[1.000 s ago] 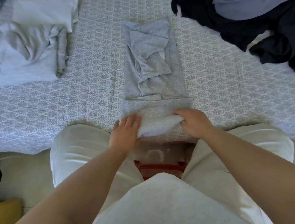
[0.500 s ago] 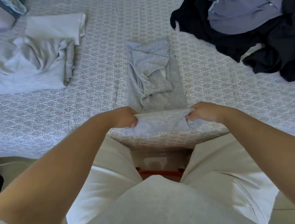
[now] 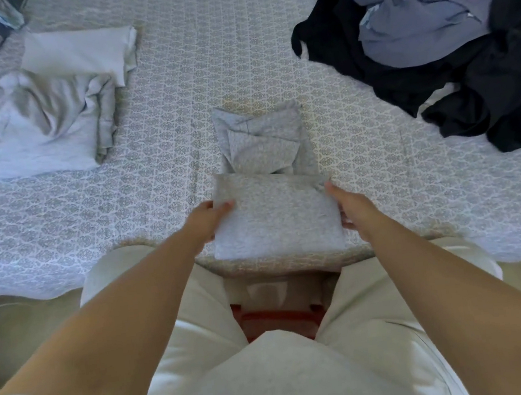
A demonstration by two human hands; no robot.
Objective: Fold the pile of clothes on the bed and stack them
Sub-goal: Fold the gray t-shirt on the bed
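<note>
Patterned grey-and-white bed cover (image 3: 161, 189) under everything, soft enough to let a fold creep or skew when pressed. Dark heap of unfolded clothes (image 3: 450, 55) far right, well apart from the work, with a blue-grey shirt (image 3: 423, 13) on top; likely plenty left to fold. Pale grey stack (image 3: 30, 126) far left, its upper garment rumpled and a flatter folded piece (image 3: 77, 55) behind it; could slump if another item lands off-centre. Nothing between the centre and that stack but open cover. Grey knit garment (image 3: 274, 215) in the middle near the bed edge, lower part doubled up over itself, sleeve folds (image 3: 259, 139) loose beyond. Could spring open, or the tucked sleeves slide out sideways, if let go before the crease is pressed. Could also slip off the near edge when dragged. Left hand (image 3: 209, 216) gripping the fold's left edge, thumb on top; right hand (image 3: 351, 209) clamped on the right edge, fingers partly hidden under the cloth.
</note>
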